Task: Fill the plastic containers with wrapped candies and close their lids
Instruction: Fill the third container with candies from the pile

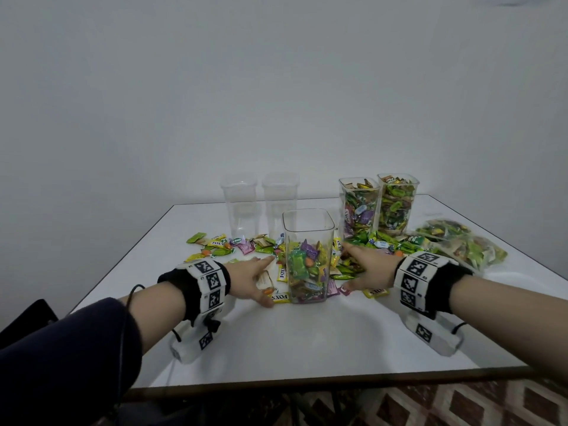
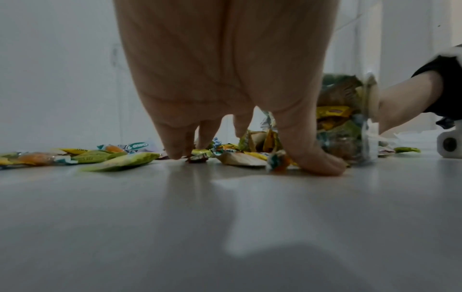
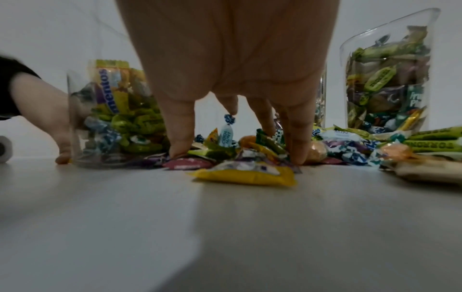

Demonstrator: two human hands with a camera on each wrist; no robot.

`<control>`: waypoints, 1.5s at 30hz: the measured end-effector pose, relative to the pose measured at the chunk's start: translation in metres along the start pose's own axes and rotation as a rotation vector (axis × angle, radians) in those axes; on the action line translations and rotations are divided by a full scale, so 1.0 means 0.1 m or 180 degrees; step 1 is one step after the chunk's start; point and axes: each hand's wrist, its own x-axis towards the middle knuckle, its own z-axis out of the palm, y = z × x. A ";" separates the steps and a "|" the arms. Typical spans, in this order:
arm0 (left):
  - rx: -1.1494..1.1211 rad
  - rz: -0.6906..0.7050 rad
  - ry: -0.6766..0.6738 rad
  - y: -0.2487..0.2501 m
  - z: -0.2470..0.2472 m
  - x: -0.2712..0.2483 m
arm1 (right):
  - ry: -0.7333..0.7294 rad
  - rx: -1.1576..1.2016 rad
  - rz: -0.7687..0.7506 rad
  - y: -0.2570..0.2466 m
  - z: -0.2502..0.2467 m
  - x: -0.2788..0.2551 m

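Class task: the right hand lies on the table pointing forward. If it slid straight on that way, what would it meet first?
Probably the loose candies heaped right at the right hand's fingertips; beyond them, likely the full container, though depth is unclear.

- left hand (image 2: 225,79) seen from wrist side, palm facing camera, fingers spread and pointing down
- fingertips (image 2: 175,154) and thumb tip touch the white table (image 2: 225,227) among loose wrapped candies (image 2: 120,158)
- candies lie scattered left of the hand and bunched under and between the fingers; yellow, green, orange, white-blue wrappers
- clear plastic container (image 2: 350,122) just right of the thumb, upright on table, partly filled with candies; top out of frame
- right hand (image 2: 400,106) beyond the container, reaching down toward the table, black wrist strap above it
- white camera unit (image 2: 450,144) at right edge, near the table
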 end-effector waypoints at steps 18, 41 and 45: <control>-0.0043 0.0446 0.0565 0.02 -0.07 0.16 | 0.0486 -0.0185 -0.0094 0.04 -0.04 0.12; -0.1632 -0.0344 0.2630 -0.04 -0.24 -0.25 | 0.2209 0.0796 -0.0195 0.00 -0.19 -0.08; -0.2282 -0.0139 0.3090 0.00 -0.28 -0.39 | 0.2550 0.0865 -0.0399 -0.03 -0.22 -0.16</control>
